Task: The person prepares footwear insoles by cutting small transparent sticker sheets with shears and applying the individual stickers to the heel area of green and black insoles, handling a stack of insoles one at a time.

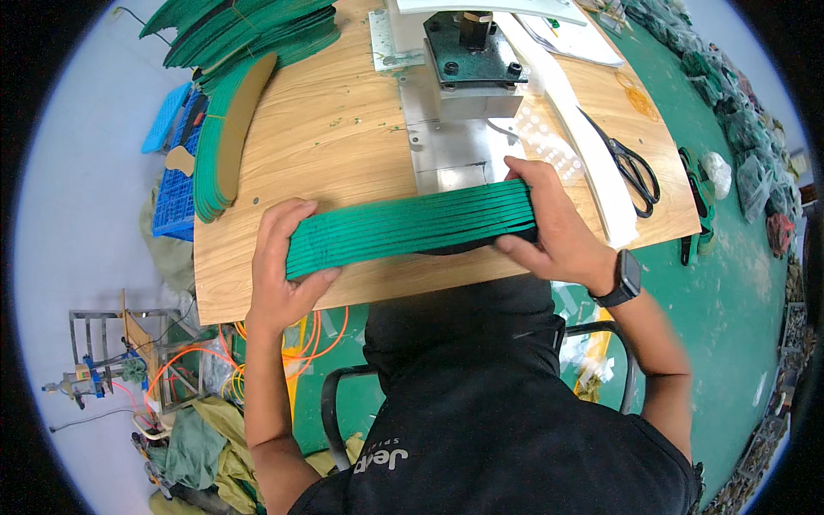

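Note:
Between my two hands is a stack of green insoles (412,221), lying crosswise with its layered edges facing up. At its left end, my left hand (287,262) grips with the thumb on the near side and the fingers on the far side. My right hand (554,225) clasps the other end in the same manner. A black underside shows along the near right edge. Just beyond the stack, the metal plate (455,159) of a press (476,64) lies on the wooden table (335,172).
Bundled green insoles (240,43) are heaped at the far left, with another banded bundle (227,142) beside a blue crate (176,193). Black scissors (631,163) lie right of a white strip (571,120). Orange rubber bands (635,94) sit farther back. Orange hoses (318,335) hang below the table.

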`<state>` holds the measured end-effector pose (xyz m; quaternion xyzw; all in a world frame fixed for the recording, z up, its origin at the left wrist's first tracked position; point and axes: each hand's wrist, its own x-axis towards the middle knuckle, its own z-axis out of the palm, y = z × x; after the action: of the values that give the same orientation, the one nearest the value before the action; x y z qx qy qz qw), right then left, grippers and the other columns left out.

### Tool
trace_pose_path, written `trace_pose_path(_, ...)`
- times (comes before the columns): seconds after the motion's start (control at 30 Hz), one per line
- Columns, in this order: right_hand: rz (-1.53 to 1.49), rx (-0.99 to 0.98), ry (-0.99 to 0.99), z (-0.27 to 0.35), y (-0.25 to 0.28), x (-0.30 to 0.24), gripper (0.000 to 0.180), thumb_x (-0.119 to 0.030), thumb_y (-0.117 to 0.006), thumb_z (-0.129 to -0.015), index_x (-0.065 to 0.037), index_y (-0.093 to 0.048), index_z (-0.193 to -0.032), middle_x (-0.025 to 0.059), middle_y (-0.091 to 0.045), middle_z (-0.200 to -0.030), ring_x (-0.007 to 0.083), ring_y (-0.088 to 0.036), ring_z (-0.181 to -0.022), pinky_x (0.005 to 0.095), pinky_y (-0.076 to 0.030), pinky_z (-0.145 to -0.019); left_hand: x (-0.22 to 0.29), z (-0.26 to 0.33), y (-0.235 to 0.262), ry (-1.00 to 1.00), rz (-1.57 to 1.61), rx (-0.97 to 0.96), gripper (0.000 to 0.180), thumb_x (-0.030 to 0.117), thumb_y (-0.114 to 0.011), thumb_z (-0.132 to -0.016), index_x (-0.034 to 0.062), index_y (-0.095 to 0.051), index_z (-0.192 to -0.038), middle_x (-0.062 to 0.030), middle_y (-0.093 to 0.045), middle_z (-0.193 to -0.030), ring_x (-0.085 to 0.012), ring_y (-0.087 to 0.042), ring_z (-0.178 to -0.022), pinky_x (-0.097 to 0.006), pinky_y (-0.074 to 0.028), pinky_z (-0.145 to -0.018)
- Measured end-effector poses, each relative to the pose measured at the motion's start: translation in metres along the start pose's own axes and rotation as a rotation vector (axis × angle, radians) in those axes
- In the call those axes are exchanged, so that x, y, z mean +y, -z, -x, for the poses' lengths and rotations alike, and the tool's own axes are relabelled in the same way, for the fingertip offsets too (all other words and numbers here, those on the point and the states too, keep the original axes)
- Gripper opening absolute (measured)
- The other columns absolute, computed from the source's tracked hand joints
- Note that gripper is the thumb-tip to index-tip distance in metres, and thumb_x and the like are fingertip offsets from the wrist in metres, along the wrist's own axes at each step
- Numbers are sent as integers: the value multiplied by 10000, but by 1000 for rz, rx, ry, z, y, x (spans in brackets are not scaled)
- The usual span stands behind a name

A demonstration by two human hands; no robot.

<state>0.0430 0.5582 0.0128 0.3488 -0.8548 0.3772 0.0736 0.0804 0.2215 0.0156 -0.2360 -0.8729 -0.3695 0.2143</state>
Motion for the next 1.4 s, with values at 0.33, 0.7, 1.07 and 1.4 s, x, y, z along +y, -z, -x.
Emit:
trace_pose_path(0.33,-356,79,-395,-17,1,4,327,-269,-696,-801,6,-632,-967,55,-605,-776,104,-538,-761,248,-429,-678,-5,-25,11,530,229,-120,331,151,-618,-854,-2,-594,-1147,-132,-586,-1170,-190,-529,-1101,-284,-378,-966)
trace_pose_path(0.7,-36,-29,-66,13,10,23,732,-299,-770,-695,-55,-431,-1296,122,-471,-1231,277,-424,-1160,362,-349,-985,-27,-3,-20,394,458,25,426,253,-451,-913,-39,-527,-1213,-163,-547,-1235,-237,-482,-1188,-331,-310,-1035)
trace_pose_path(1.07,67,67,-77,21,3,20,725,-187,-789,-651,10,-435,-1252,173,-511,-1073,321,-457,-1017,379,-411,-875,-29,10,-3,393,443,-132,1099,215,-858,-510,52,-262,-1419,-170,-420,-1363,-288,-423,-1253,-370,-315,-1056)
trace_pose_path(1.4,142,143,-130,-7,-9,29,635,-167,-750,-667,13,-467,-1206,190,-551,-914,337,-497,-935,391,-444,-788,-44,-13,-4,298,73,-148,1180,157,-858,-469,97,-209,-1452,-189,-352,-1421,-289,-397,-1277,-379,-322,-1060)
